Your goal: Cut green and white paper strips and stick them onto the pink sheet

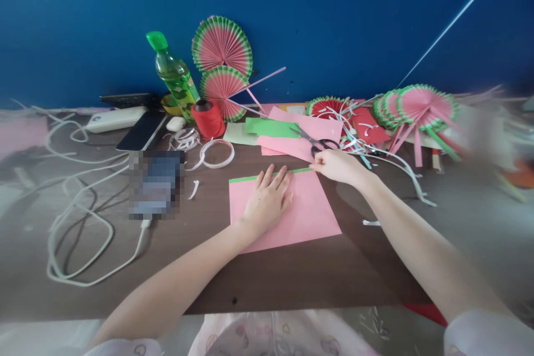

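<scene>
A pink sheet of paper (308, 211) with a narrow green strip (246, 179) along its far edge lies flat on the table. My left hand (267, 200) rests on the sheet, palm down with fingers stretched out, their tips by the green strip. My right hand (340, 167) is closed in a pinch at the sheet's far right corner, where the strip ends. Just beyond those fingers lie black-handled scissors (306, 134), on top of a green paper piece (273, 127) and more pink paper (287, 147).
Folded paper fans (223, 47) lean against the blue wall, beside a green-capped bottle (177, 75) and red thread spool (208, 120). More fans (425, 105) and white paper strips (346, 136) lie right. A phone (156, 183) with a white cable (137, 250) sits left.
</scene>
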